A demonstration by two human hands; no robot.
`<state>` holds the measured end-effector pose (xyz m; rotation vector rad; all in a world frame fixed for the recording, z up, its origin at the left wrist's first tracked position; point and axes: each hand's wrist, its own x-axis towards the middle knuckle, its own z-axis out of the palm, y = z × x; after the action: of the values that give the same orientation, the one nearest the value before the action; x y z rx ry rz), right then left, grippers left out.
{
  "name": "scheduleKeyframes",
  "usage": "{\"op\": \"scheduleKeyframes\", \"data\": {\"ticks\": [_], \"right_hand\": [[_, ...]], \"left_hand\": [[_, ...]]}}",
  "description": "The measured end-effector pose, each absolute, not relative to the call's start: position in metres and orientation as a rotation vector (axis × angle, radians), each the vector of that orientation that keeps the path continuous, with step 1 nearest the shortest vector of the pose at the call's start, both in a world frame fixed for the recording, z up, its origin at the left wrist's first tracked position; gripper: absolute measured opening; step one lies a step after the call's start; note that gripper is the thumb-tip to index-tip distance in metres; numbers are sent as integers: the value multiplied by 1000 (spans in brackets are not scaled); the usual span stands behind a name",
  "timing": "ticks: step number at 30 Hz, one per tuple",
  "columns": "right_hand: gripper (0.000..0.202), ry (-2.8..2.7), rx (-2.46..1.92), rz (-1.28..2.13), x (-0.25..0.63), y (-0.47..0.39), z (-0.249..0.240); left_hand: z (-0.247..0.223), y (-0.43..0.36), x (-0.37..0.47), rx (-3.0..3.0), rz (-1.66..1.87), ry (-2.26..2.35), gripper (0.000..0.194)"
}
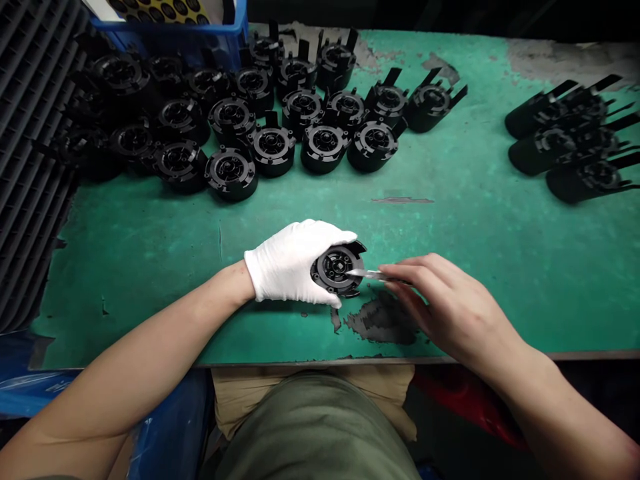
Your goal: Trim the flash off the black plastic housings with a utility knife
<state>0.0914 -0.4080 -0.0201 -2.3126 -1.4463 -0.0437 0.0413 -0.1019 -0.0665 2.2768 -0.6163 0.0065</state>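
Note:
My left hand [295,263], in a white glove, is wrapped round the side of a round black plastic housing [339,267] near the front of the green table. Bare and to the right of it, my right hand [435,293] pinches a thin metal blade tool that looks like a craft knife [367,273]. The blade's pointed tip reaches over the housing's top, close to the small light square at its centre. Whether the tip touches the plastic I cannot tell. Most of the knife's handle is hidden by my fingers.
Several similar black housings [230,173] stand at the back left, some with upright tabs. More housings [575,180] are grouped at the right. A blue bin [220,43] holds a yellow sheet with black round labels. Black ribbed racking [30,133] borders the left side.

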Motion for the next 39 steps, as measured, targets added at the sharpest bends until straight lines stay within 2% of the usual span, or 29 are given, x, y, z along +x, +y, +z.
{"op": "scheduleKeyframes", "data": {"ticks": [5,9,11,15,17,24,32,35,39], "right_hand": [[35,-1187,-2251,-24,69,-404,-21],[35,-1142,-2222,30,57,-396,-36],[33,-1116,-2223,-7,63,-391,-45],[29,-1175,-2143,-11,84,-377,-53],[30,-1220,-2094,-39,92,-373,-50],[40,-1195,-2258,-142,80,-395,-29],[42,-1311,-2374,-133,58,-400,-26],[39,-1289,-2378,-137,53,-395,-29],[31,-1260,-2413,-167,49,-391,-34]], "left_hand": [[-72,-105,37,2345,94,-588,124],[-64,-109,32,2412,-45,-582,144],[-60,-109,31,2423,-129,-630,140],[-58,-109,33,2309,-116,-670,108],[-59,-110,34,2265,-85,-641,101],[-51,-118,37,2432,-135,-346,102],[-59,-113,37,2404,-11,-496,96],[-62,-112,36,2337,45,-514,97],[-57,-113,38,2345,-11,-503,88]]}}
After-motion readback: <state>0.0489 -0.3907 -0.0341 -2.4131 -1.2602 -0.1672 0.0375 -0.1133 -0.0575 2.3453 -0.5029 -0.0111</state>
